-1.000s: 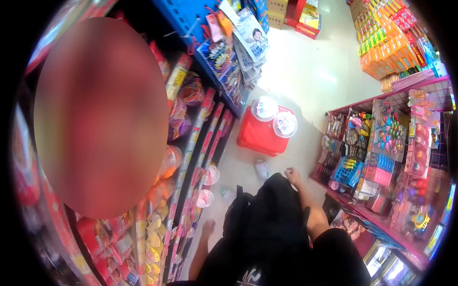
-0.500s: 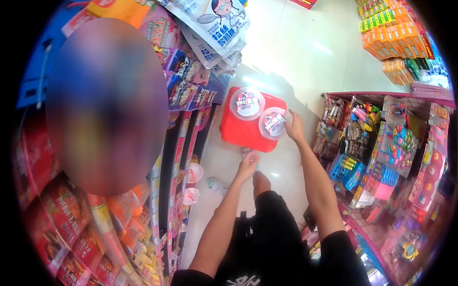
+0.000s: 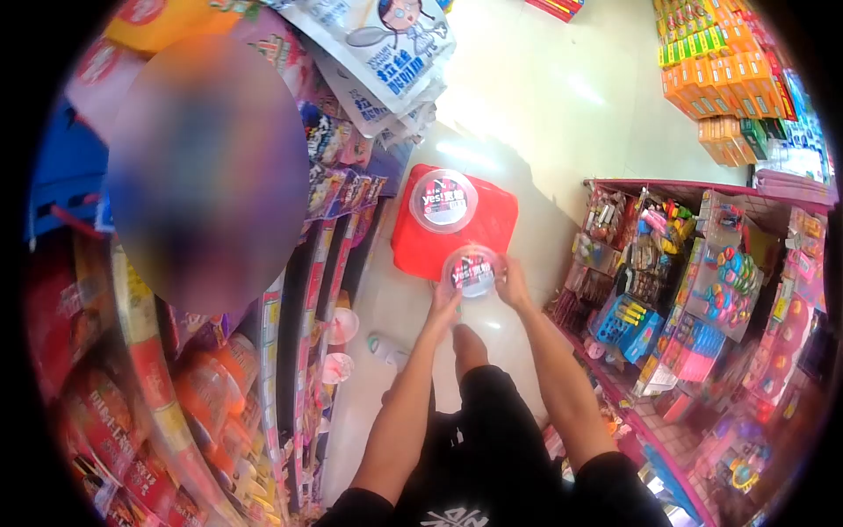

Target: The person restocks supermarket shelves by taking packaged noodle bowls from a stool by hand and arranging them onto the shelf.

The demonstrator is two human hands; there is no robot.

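A round tub with a clear lid and a printed "yes!" label (image 3: 471,271) is held between my two hands, above the near edge of a red plastic stool (image 3: 413,250). My left hand (image 3: 445,302) grips its left side, and my right hand (image 3: 509,283) has its fingers closed on the right rim. A second tub of the same kind (image 3: 444,201) rests on the far part of the stool, apart from both hands. What the tubs contain cannot be made out.
Shelves of packaged snacks (image 3: 219,395) run along my left, with bags of yogurt candy (image 3: 386,53) jutting out above. To the right hangs a rack of small toys and stationery (image 3: 667,290). Stacked orange boxes (image 3: 724,83) stand farther off. A blurred oval hides part of the left side.
My right hand has drawn the nearer tub off the stool top toward me. My left hand, empty before, has risen to take its left side. The other tub stays on the stool.
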